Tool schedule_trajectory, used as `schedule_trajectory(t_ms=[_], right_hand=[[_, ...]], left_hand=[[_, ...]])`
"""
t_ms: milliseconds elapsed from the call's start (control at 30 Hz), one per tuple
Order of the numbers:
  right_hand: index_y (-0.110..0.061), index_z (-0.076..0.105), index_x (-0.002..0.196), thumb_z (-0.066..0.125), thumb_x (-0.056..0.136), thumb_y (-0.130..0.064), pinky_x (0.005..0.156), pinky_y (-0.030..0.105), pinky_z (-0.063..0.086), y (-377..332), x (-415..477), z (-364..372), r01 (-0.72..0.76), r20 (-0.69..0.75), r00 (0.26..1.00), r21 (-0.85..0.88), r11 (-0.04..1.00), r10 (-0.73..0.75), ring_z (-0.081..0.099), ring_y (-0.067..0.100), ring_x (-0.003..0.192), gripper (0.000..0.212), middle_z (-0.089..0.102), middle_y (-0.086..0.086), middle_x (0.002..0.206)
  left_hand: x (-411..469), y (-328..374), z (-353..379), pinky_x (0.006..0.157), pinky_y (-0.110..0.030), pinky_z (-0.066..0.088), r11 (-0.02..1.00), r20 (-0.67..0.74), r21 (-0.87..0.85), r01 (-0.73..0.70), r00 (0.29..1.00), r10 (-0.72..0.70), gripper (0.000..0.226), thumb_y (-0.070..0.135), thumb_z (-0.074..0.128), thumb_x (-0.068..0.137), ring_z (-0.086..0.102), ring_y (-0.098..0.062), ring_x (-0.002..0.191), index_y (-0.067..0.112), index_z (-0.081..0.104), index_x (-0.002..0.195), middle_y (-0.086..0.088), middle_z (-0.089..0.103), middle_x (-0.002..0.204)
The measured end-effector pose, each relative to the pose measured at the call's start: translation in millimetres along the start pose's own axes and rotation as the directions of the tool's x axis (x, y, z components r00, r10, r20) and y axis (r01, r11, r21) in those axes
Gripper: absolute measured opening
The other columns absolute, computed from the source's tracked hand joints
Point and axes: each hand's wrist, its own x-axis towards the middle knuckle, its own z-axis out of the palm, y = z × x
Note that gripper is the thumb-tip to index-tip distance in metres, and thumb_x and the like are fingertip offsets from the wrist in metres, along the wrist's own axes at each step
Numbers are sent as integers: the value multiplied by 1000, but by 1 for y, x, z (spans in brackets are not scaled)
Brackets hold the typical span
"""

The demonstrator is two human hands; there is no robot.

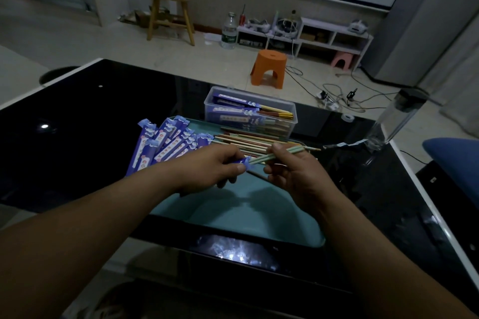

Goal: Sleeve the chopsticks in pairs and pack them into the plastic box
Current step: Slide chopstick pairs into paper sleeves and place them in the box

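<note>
My left hand (215, 166) pinches the mouth of a blue paper sleeve (242, 161) above a teal mat (246, 210). My right hand (293, 168) grips a pair of pale green chopsticks (287, 152) whose near ends sit at the sleeve's opening; most of the sleeve is hidden under my left hand. Several empty blue sleeves (166, 144) are fanned out at the mat's left. Loose coloured chopsticks (248, 138) lie in a row behind my hands. The clear plastic box (248, 112) stands beyond them and holds several sleeved pairs.
The mat lies on a glossy black table (90, 122) with a white edge. A clear bottle with a dark cap (396, 116) stands at the right, a tape roll (347, 117) near it. An orange stool (269, 68) and cables sit on the floor beyond.
</note>
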Motion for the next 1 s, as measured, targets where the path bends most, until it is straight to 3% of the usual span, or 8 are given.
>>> schedule_trajectory(t_ms=[167, 233, 333, 433, 567, 633, 833, 1000], right_hand=[[-7, 72, 112, 65, 100, -30, 71, 33, 56, 5, -5, 14, -75, 71, 994, -45, 996, 78, 71, 21, 82, 27, 76, 13, 99], [-6, 71, 115, 64, 100, -29, 71, 33, 56, 5, -5, 14, -87, 78, 993, -41, 995, 90, 72, 22, 83, 28, 76, 14, 100], [-6, 71, 109, 62, 102, -25, 67, 28, 56, 4, -3, 12, -70, -8, 998, 42, 997, 70, 71, 18, 75, 22, 76, 11, 92], [-8, 71, 107, 62, 102, -26, 63, 26, 57, 0, 2, 3, -69, -114, 989, 172, 983, 90, 72, 15, 71, 21, 76, 8, 87], [-12, 73, 109, 66, 100, -29, 59, 24, 57, 1, 5, -5, -77, -173, 976, 292, 953, 132, 73, 13, 71, 21, 74, 8, 90], [-14, 73, 107, 67, 99, -30, 57, 23, 56, 2, 5, -2, -86, -165, 976, 308, 947, 142, 71, 12, 68, 19, 74, 5, 88], [-14, 69, 116, 60, 102, -45, 63, 28, 57, -2, 8, -11, -60, -202, 974, 196, 979, 100, 72, 15, 74, 36, 77, 6, 92], [-9, 63, 117, 45, 110, -37, 58, 29, 53, 0, 9, -11, -45, -235, 971, 30, 999, 51, 66, 18, 65, 34, 72, 14, 91]], left_hand=[[0, 0, 3, 70, -35, 56, 995, 40, -99, 30, 999, -26, 13, 25, 61, 102, 66, -18, 70, 12, 65, 102, -3, 71, 84], [0, -1, 4, 66, -34, 58, 992, 27, -115, 51, 998, -49, 15, 27, 64, 100, 67, -19, 70, 12, 67, 102, -7, 73, 84], [1, -3, 3, 56, -30, 51, 992, -95, -85, 93, 990, -100, 27, 42, 69, 95, 63, -14, 61, 15, 69, 97, -8, 74, 80], [3, -5, -5, 61, -28, 52, 965, -221, -197, 172, 951, -214, 32, 44, 66, 97, 63, -18, 72, 13, 70, 102, -9, 74, 89], [3, -5, -9, 58, -28, 51, 719, -115, -661, 214, 918, -379, 25, 31, 65, 99, 61, -18, 63, 8, 62, 106, -8, 66, 86], [3, -4, -6, 53, -27, 52, 641, -44, -738, 211, 933, -358, 15, 23, 61, 102, 61, -17, 60, 9, 59, 103, -10, 69, 81], [4, -6, -8, 53, -27, 54, 661, -88, -730, 171, 937, -339, 7, 12, 60, 102, 61, -17, 56, 9, 58, 96, -11, 71, 75], [5, -10, -8, 54, -28, 54, 656, -76, -734, 175, 939, -337, 8, 11, 61, 101, 61, -19, 57, 10, 57, 94, -15, 70, 78]])
